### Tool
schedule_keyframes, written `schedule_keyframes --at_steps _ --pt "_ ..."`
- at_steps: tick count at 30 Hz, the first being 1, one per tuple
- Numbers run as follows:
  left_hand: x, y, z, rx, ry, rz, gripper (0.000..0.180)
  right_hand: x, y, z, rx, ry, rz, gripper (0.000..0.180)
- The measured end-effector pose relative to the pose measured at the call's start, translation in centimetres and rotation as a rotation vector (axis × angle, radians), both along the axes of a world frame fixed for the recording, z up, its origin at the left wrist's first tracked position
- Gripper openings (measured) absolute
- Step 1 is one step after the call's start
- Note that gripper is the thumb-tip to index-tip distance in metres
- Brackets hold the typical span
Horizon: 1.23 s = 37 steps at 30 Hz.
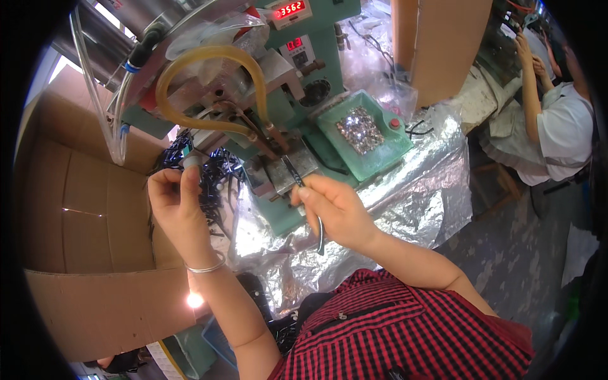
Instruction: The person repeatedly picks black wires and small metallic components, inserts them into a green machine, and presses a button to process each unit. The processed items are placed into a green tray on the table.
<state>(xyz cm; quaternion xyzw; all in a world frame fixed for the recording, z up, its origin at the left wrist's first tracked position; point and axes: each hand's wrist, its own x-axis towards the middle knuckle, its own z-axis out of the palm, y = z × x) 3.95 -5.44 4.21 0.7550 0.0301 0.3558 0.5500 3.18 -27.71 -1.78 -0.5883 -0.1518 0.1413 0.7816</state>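
Observation:
My right hand (334,211) is closed on a black eyeglass temple (294,172). Its tip reaches the metal block (277,172) under the machine's two copper-coloured prongs (272,142), and its curved end hangs out below my fingers. My left hand (179,201) pinches a small grey cylindrical piece (192,163) at the machine's left side; whether this is a knob fixed to the machine cannot be made out. Many dark temples (218,183) lie heaped behind and beside my left hand.
A green tray (380,166) of small shiny metal parts sits right of the block. Silver foil (437,183) covers the bench. A yellowish hose (209,54) loops over the green machine (348,9). Cardboard boxes (95,209) stand at left. Another person (563,120) works at far right.

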Motion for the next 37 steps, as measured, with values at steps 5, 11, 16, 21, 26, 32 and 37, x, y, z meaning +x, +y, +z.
schedule_keyframes --at_steps 5,11,16,21,26,32,37 --pt "0.0 0.0 -0.1 -0.032 0.01 0.002 0.024 0.2 -0.1 0.4 -0.011 -0.022 0.007 0.026" --pt "0.0 0.0 -0.1 0.06 -0.005 0.018 0.024 0.2 -0.1 0.1 0.001 -0.009 0.009 0.026" --pt "-0.6 -0.6 -0.1 0.042 -0.057 0.139 0.02 0.0 0.0 0.4 0.004 0.001 0.014 0.026" --pt "-3.7 -3.9 -3.3 -0.063 -0.017 0.111 0.017 0.3 -0.2 0.3 -0.022 0.005 0.028 0.025" --pt "-3.9 -8.9 -3.9 -0.36 0.498 -0.331 0.024 0.9 -2.3 0.7 -0.212 0.03 0.023 0.023" --pt "-2.2 -10.4 -1.8 -0.511 0.616 -0.503 0.035 7.4 -10.4 -5.4 -0.417 -0.204 -0.778 0.023" --pt "-1.3 -10.3 -4.0 -0.657 0.547 -0.575 0.032 10.9 -14.0 -9.5 -0.797 -0.274 -0.88 0.028"
